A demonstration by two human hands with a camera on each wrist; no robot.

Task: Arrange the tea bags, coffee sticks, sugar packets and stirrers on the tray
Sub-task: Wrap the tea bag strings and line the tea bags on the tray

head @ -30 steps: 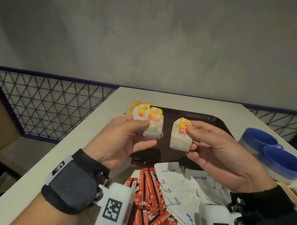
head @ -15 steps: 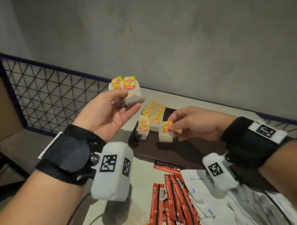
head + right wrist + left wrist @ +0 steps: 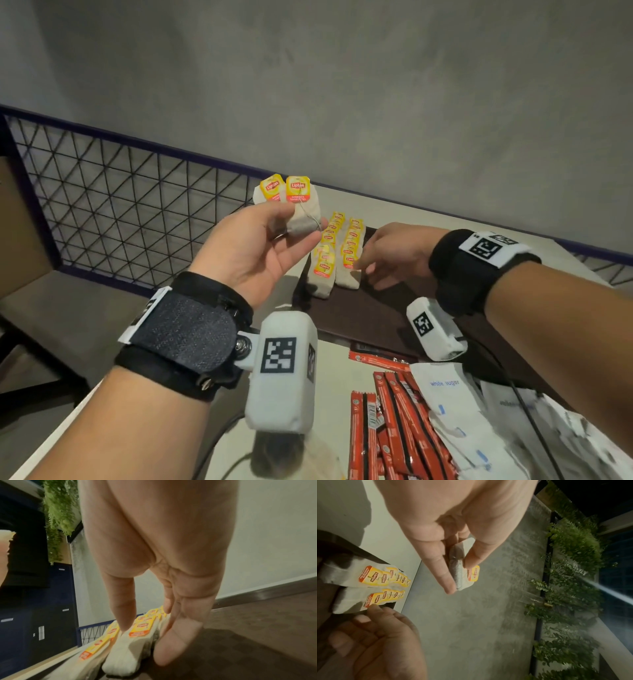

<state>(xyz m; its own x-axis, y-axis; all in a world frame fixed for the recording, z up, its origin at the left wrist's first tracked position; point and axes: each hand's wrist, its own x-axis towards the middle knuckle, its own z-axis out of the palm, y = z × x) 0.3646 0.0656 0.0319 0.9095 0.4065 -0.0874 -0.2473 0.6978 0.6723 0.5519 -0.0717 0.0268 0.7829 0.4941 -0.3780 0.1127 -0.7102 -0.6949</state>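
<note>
You are partway through the first of four groups. On the dark tray (image 3: 387,308), two overlapping rows of tea bags (image 3: 334,257) already lie side by side at its far left end, tags up and fanned toward you. Your right hand (image 3: 394,257) is down at the near end of the right-hand row, its fingers (image 3: 175,646) extended and touching the front bag from both sides; they look released, nudging it into line, not carrying it, though the contact is partly hidden. Your left hand (image 3: 260,246) is raised above the surface (image 3: 164,428), thumb and fingers (image 3: 436,566) pinching two more tea bags in hand (image 3: 291,205) that have not yet been laid down, so the tea is nearly finished but not complete. Everything else appears untouched: the red coffee sticks (image 3: 394,428) lie in a loose heap on the surface in front of the tray, and the white sugar packets (image 3: 455,411) are piled just beside them, some seeming to overlap the tray's near edge without being arranged. No stirrers can be made out in any view. By my judgement, well under half of the work is done.
</note>
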